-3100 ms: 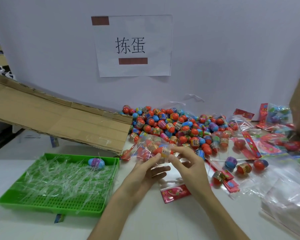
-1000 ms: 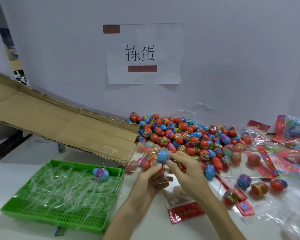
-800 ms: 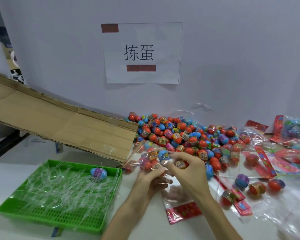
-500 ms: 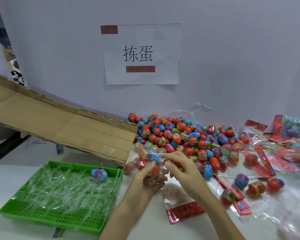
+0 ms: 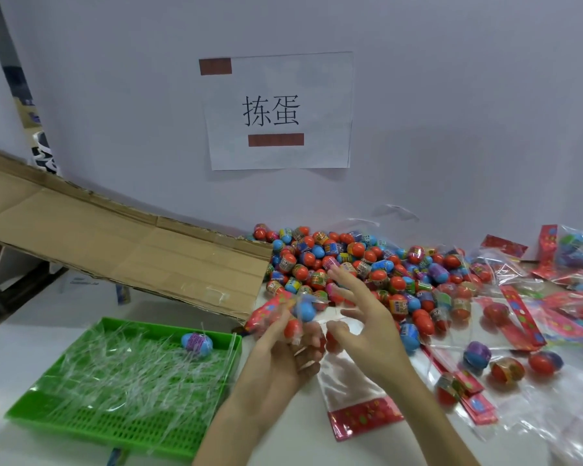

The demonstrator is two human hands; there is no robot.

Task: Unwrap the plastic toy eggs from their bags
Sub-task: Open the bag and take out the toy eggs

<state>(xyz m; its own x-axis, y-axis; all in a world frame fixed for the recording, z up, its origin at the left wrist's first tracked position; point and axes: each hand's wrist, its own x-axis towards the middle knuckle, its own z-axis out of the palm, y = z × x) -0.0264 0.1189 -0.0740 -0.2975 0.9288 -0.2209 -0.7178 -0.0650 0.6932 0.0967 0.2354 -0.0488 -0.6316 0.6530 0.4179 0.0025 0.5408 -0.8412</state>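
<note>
Half a second ago both hands pinched the bag together; now the right hand [image 5: 367,321] has let go, its grip open with fingers spread just right of the bag [image 5: 266,309]. The left hand [image 5: 276,354] keeps its grip closed on the bag, raised above the tabletop [image 5: 31,331] and blurred. A blue egg [image 5: 305,309] and a red egg [image 5: 292,327] sit inside the bag at the left fingertips. The green tray [image 5: 31,408] at left holds clear shreds [image 5: 132,371] and one blue-purple egg [image 5: 197,341], as before. The loose pile [image 5: 350,260] lies behind the hands, and an empty bag [image 5: 347,388] lies flat under them
</note>
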